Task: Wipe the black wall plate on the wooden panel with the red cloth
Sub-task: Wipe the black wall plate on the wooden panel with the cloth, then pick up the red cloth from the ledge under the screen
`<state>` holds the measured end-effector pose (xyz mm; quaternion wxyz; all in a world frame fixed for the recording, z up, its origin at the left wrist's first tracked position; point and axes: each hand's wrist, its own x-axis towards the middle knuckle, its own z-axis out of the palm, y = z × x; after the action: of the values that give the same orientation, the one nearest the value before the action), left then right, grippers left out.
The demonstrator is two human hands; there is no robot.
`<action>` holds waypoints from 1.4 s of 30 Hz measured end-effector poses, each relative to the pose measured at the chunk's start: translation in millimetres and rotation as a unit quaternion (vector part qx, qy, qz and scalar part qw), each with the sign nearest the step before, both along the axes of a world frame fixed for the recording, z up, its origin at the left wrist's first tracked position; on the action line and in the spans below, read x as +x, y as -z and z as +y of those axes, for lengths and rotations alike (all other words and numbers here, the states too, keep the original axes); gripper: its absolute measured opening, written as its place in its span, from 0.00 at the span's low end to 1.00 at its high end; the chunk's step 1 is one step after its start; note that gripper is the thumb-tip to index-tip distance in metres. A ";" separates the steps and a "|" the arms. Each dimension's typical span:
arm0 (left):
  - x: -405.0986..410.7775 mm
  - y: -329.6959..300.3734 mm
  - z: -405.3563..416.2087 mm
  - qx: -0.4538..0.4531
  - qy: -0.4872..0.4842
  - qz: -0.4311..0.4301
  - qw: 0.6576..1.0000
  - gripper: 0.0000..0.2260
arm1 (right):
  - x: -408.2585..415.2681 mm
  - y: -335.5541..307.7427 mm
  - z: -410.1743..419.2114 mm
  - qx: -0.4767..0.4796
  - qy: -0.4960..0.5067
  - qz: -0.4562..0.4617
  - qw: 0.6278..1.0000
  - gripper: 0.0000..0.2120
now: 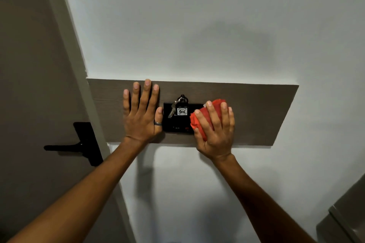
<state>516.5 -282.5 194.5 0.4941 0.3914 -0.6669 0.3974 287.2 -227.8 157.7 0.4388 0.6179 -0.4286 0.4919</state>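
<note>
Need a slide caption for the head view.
Right hand presses red cloth to black wall plate; left hand flat on wooden panel.

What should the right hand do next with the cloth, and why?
Probably slide the right hand leftward so the red cloth sweeps across the black wall plate. The cloth covers only the plate's right edge, and most of the plate shows bare. The hanging keys lie in the way, so pass below them. The left hand rests flat on the wooden panel.
</note>
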 end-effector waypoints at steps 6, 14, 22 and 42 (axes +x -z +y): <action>2.6 -0.3 -1.2 0.008 -0.009 -0.001 1.000 0.27 | -0.8 -33.1 -9.4 -0.030 -0.004 0.023 0.999 0.21; 2.2 -0.2 0.0 0.015 -0.013 -0.006 1.000 0.27 | 9.7 20.4 4.1 0.009 0.027 -0.010 1.000 0.22; 7.5 -6.4 15.2 0.084 -0.014 -0.032 0.996 0.27 | -20.4 -4.1 7.5 -0.030 0.123 -0.176 0.976 0.19; -311.5 182.3 208.0 0.478 0.237 -0.209 0.819 0.28 | -277.0 157.7 249.6 0.159 -0.391 -0.889 0.174 0.22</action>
<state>205.0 -74.5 12.3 0.1727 0.3154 -0.9327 -0.0286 10.2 21.9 0.0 -0.5959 -0.0923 -0.3015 0.7386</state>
